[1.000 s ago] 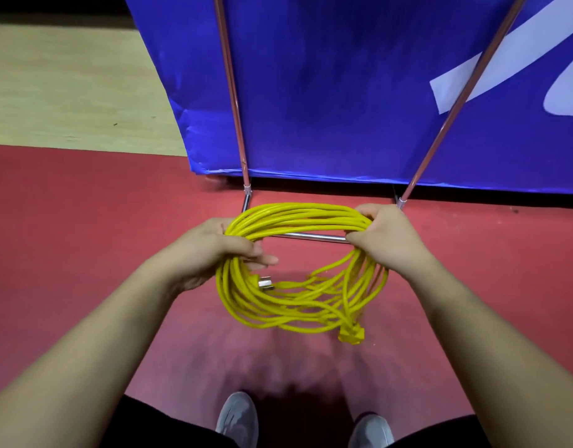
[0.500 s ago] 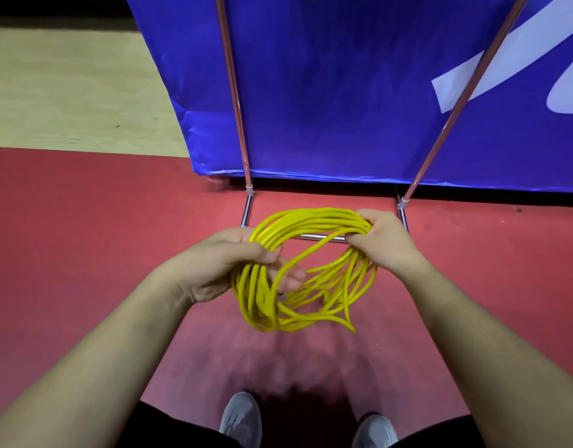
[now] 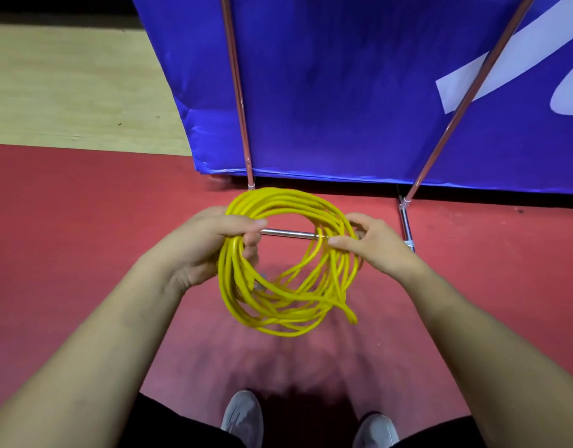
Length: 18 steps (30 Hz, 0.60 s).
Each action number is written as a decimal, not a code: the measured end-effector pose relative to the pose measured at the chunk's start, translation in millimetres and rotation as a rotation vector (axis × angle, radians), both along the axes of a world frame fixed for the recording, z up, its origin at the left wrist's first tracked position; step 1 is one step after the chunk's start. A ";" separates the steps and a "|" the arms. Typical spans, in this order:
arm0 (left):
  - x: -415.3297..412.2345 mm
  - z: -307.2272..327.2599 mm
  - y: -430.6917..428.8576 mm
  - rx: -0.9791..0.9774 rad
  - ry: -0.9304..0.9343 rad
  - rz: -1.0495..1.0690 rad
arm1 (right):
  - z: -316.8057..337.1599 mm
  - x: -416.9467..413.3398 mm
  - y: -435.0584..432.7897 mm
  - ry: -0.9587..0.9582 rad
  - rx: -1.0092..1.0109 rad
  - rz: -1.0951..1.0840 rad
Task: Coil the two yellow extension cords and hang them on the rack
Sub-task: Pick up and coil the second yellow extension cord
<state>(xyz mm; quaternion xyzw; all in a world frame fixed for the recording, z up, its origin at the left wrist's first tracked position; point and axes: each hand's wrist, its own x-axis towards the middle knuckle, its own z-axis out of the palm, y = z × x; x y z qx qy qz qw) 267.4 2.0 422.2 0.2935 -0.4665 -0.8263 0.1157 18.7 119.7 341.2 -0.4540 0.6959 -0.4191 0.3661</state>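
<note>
Left hand and right hand bare, forearms bare to the frame's edge. Black legwear along the bottom edge; grey low-cut shoes.

- A single view, worn on the person's head, faces forward and steeply down (a wide-angle lens).
- It sits close: the left hand, right hand and the yellow cord they hold fill mid-frame.
- Shoes mark the bottom edge, a blue banner the top.
</note>
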 end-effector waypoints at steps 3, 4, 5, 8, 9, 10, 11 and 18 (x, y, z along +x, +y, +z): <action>5.3 1.2 -6.4 -0.038 0.040 0.055 | -21.2 -2.5 2.2 0.053 0.116 0.097; 5.5 1.6 -6.8 -0.054 0.039 0.072 | -28.9 -2.4 3.5 0.044 0.151 0.125; 6.2 1.4 -8.0 -0.070 0.032 0.091 | -37.4 -3.4 4.7 0.037 0.177 0.142; 13.5 3.7 -14.8 -0.098 0.021 0.132 | -53.3 -9.3 10.1 0.014 0.285 0.196; 17.1 3.8 -18.4 -0.099 0.018 0.142 | -58.2 -11.7 11.9 0.011 0.314 0.211; 20.4 3.9 -21.7 -0.103 0.009 0.156 | -61.1 -13.0 13.2 0.023 0.323 0.208; 22.8 3.4 -23.9 -0.114 -0.006 0.169 | -65.1 -14.5 12.9 0.046 0.306 0.179; 16.7 -4.2 -24.2 -0.278 -0.176 0.284 | -45.0 -0.8 -4.4 -0.159 -0.092 -0.332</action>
